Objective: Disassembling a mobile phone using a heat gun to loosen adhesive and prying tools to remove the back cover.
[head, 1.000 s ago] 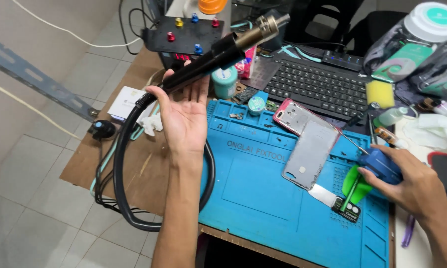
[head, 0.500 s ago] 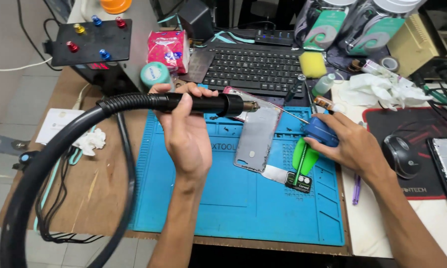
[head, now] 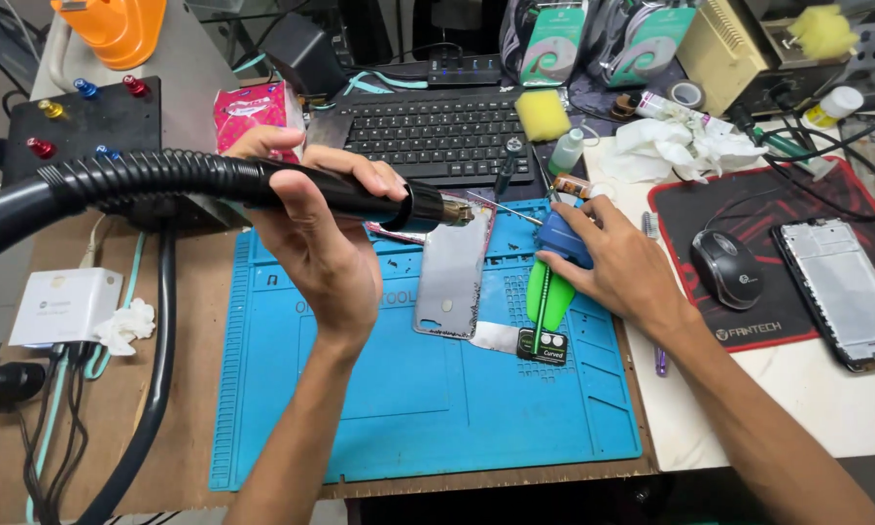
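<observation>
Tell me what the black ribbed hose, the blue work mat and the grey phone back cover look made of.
Black ribbed hose: apparently flexible plastic or rubber, matte, corrugated. Blue work mat: likely silicone, dull, with moulded compartments. Grey phone back cover: metal or painted plastic, satin sheen; hard to tell which.

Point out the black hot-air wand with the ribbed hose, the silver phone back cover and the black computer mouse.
Black hot-air wand (head: 345, 194), head view, handle.
Silver phone back cover (head: 449, 282), head view, middle.
Black computer mouse (head: 726, 268), head view, top.
</observation>
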